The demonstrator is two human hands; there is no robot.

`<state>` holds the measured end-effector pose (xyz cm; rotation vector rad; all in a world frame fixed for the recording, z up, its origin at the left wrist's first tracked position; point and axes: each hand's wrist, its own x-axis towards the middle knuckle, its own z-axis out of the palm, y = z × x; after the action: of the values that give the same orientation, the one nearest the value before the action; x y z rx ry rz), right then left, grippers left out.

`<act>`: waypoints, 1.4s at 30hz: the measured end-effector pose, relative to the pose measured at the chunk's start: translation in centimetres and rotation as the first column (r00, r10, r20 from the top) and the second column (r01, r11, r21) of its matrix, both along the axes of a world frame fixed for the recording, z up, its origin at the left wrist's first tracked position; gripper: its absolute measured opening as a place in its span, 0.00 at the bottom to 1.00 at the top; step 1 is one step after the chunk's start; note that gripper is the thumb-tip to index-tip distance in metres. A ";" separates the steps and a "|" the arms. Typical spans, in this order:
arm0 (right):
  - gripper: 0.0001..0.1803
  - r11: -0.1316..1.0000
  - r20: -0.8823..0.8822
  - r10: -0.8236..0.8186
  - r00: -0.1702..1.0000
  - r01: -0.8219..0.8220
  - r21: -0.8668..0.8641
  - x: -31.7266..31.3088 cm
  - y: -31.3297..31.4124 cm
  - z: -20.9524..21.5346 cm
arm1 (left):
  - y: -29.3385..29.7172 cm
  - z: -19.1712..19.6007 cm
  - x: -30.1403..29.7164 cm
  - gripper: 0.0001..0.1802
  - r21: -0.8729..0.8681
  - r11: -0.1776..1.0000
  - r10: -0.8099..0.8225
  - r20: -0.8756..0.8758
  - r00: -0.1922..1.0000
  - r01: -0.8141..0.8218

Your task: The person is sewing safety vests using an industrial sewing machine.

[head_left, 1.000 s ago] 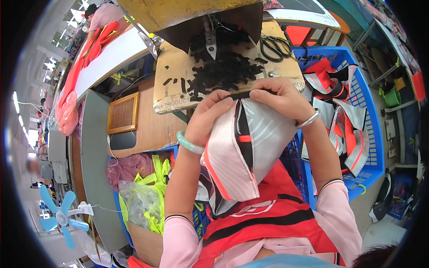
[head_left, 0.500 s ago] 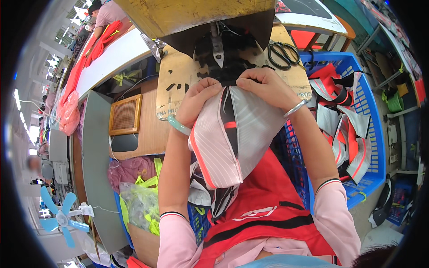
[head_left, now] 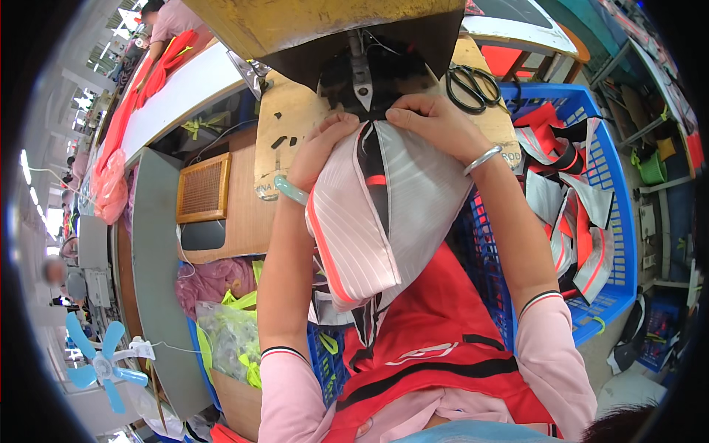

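Both my hands pinch the far edge of a grey-and-white striped fabric piece [head_left: 422,188] with a black middle strip and orange-red trim. My left hand [head_left: 325,148], with a green bangle at the wrist, grips its left corner. My right hand [head_left: 436,125], with a silver bangle, holds the edge on the other side of the black strip. The fabric hangs toward my lap over a red apron [head_left: 443,310]. Just beyond my fingertips is the pointed metal tip [head_left: 362,88] of a machine with a yellow cover [head_left: 325,29]; contact with the fabric cannot be made out.
Black-handled scissors [head_left: 473,88] lie right of the machine on the wooden table [head_left: 284,103], with black scraps at left. A blue basket [head_left: 624,221] of similar pieces stands right. Plastic bags [head_left: 229,332] are at lower left; a blue fan [head_left: 103,358] is further left. Another person works far left.
Both hands have moved slightly away from me, carrying the fabric's far edge closer to the machine tip. The hanging part shifted a little to the left. My grip looks the same.
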<state>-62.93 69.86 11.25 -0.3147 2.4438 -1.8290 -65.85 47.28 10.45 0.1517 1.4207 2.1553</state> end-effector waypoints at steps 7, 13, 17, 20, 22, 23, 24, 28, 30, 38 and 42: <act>0.18 1.000 -0.017 0.012 1.000 -0.012 -0.020 -0.8 0.0 0.0 | 0.3 0.3 -0.4 0.06 0.060 0.997 0.036 0.062 0.997 -0.040; 0.18 0.997 -0.014 0.014 1.000 -0.015 -0.078 -1.1 -0.1 -0.3 | 0.4 0.6 -0.5 0.07 0.047 0.997 0.060 0.044 0.997 -0.062; 0.17 0.999 -0.004 0.000 1.000 0.000 -0.055 -1.3 0.0 -0.1 | 0.2 0.2 -1.0 0.09 -0.049 0.988 0.146 0.027 0.989 -0.145; 0.17 0.999 -0.073 -0.024 0.997 0.021 -0.046 -0.1 1.0 -0.2 | -0.6 -0.1 -0.9 0.10 -0.098 0.987 0.124 -0.046 0.991 -0.128; 0.16 0.997 -0.040 0.061 0.997 -0.063 -0.042 2.1 2.2 -0.8 | -1.7 0.0 0.0 0.09 -0.239 0.960 0.109 -0.151 0.983 -0.143; 0.15 0.984 -0.119 0.146 0.982 -0.157 -0.087 3.5 3.1 -1.2 | -2.1 -0.1 1.1 0.08 -0.131 0.991 0.003 -0.091 0.996 -0.015; 0.14 0.979 -0.021 0.200 0.980 -0.201 -0.021 5.4 3.9 -1.7 | -2.7 -0.2 2.7 0.07 -0.071 0.995 -0.068 -0.007 0.998 0.067; 0.11 0.947 0.185 0.317 0.930 -0.300 -0.114 12.6 7.4 -2.6 | -3.3 0.1 7.2 0.06 -0.176 0.944 -0.272 0.059 0.961 0.278; 0.11 0.998 0.129 0.042 0.991 -0.048 0.044 15.2 7.8 -1.4 | -1.5 0.2 8.2 0.08 -0.316 0.885 -0.356 0.016 0.934 0.343; 0.18 0.691 -0.406 0.529 0.745 -0.100 0.716 21.2 -1.4 1.7 | 10.9 -0.3 10.3 0.15 -0.579 0.634 -0.729 -0.228 0.645 0.513; 0.11 0.351 -0.415 0.441 0.795 0.273 0.896 19.5 -1.9 -2.4 | 13.8 -1.6 11.2 0.13 -0.513 0.676 -0.733 -0.390 0.557 0.529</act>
<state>-43.43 67.96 8.85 -0.9926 3.2562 0.1143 -54.61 61.03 8.84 1.1046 1.6723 1.2415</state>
